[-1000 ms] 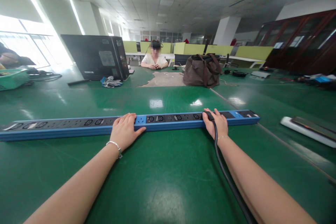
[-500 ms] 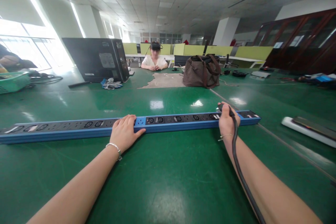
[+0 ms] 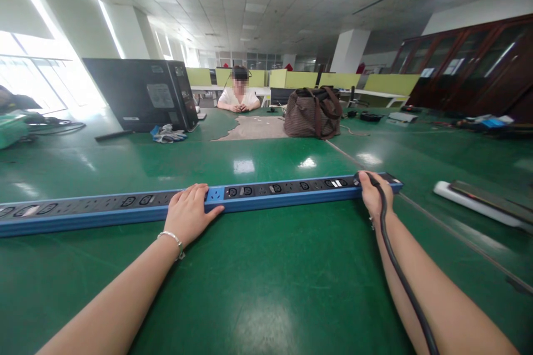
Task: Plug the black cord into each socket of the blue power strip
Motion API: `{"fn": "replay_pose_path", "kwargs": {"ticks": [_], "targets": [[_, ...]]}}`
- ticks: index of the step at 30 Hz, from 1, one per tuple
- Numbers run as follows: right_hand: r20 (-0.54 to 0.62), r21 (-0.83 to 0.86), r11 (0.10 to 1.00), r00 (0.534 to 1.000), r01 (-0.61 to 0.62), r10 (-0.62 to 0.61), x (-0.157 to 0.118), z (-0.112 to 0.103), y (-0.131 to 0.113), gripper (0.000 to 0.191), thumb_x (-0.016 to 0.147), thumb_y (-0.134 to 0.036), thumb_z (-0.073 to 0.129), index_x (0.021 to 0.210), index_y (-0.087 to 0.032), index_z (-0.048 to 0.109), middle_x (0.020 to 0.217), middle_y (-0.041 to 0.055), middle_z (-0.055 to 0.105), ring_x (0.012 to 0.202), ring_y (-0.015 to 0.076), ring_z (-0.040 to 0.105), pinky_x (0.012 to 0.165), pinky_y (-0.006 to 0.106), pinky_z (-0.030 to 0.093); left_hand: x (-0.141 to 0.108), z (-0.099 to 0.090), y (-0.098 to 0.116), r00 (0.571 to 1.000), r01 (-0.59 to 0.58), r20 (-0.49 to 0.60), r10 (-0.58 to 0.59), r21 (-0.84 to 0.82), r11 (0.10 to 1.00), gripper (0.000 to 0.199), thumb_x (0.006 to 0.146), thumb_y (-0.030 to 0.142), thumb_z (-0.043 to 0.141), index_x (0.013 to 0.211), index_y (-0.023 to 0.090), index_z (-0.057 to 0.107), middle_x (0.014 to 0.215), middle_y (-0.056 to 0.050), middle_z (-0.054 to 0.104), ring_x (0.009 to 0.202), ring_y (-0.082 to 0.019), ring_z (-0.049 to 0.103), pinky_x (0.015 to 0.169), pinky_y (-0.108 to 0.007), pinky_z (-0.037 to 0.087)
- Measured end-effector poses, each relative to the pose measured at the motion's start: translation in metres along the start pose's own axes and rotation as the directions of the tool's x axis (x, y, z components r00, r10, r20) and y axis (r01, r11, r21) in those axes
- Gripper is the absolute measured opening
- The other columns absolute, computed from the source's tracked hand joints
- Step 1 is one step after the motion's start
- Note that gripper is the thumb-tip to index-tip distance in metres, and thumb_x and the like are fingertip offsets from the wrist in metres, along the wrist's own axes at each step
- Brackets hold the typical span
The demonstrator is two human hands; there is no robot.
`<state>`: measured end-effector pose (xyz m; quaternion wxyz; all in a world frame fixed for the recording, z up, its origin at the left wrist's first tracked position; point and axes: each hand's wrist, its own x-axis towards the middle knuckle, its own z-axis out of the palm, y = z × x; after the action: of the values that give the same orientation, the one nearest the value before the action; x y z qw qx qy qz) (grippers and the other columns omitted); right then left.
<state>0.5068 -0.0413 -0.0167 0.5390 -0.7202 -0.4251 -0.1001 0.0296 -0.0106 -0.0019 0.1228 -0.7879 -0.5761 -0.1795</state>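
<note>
A long blue power strip (image 3: 266,203) with black socket panels lies across the green table (image 3: 266,266). My left hand (image 3: 189,211) rests over the strip just left of its blue socket section, fingers on top and thumb along the near edge. Near the strip's right end, my right hand (image 3: 375,193) is closed round the plug of a black cable (image 3: 402,272). The plug's front end is at the strip's top face; whether it sits in a socket cannot be made out. The cable runs back along my right forearm.
A black computer case (image 3: 141,94) and gloves (image 3: 169,133) stand at the back left, a brown bag (image 3: 312,113) at the back centre. Behind the table sits a person (image 3: 239,97). A white bar-shaped object (image 3: 474,204) lies at the right; a green basket (image 3: 12,130) is far left.
My right hand has moved right along the strip and lower with the cable plug, onto the strip's right part. My left hand stays on the strip. The whole view has shifted slightly.
</note>
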Motion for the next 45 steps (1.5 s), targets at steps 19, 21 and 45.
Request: {"fn": "replay_pose_path", "kwargs": {"ticks": [19, 21, 45], "targets": [[0.054, -0.059, 0.998, 0.999, 0.001, 0.002, 0.004, 0.006, 0.002, 0.038, 0.080, -0.048, 0.047, 0.095, -0.022, 0.069, 0.107, 0.0084, 0.068, 0.119, 0.0266, 0.049, 0.102, 0.044, 0.034, 0.000, 0.000, 0.000, 1.000, -0.005, 0.004, 0.005, 0.027, 1.000, 0.061, 0.080, 0.059, 0.045, 0.121, 0.013, 0.049, 0.128, -0.015, 0.056, 0.120, -0.028, 0.049, 0.102, -0.044, 0.032], [0.075, -0.100, 0.995, 0.997, -0.007, 0.014, 0.005, 0.007, 0.003, 0.036, 0.080, -0.047, 0.047, 0.093, -0.022, 0.070, 0.106, 0.0082, 0.068, 0.120, 0.0272, 0.049, 0.104, 0.048, 0.030, 0.000, 0.000, 0.000, 1.000, -0.003, 0.008, 0.003, 0.028, 1.000, 0.061, 0.080, 0.059, 0.045, 0.121, 0.014, 0.049, 0.128, -0.015, 0.056, 0.120, -0.028, 0.048, 0.102, -0.044, 0.032], [-0.151, 0.086, 0.996, 0.988, -0.013, 0.026, 0.011, -0.001, 0.009, 0.046, 0.082, -0.054, 0.045, 0.097, -0.019, 0.069, 0.093, 0.0066, 0.071, 0.094, 0.0242, 0.064, 0.089, 0.041, 0.047, -0.001, 0.002, -0.001, 1.000, -0.018, -0.024, 0.018, 0.032, 0.999, 0.063, 0.080, 0.058, 0.046, 0.121, 0.012, 0.051, 0.125, -0.015, 0.057, 0.119, -0.029, 0.050, 0.101, -0.044, 0.034]]}}
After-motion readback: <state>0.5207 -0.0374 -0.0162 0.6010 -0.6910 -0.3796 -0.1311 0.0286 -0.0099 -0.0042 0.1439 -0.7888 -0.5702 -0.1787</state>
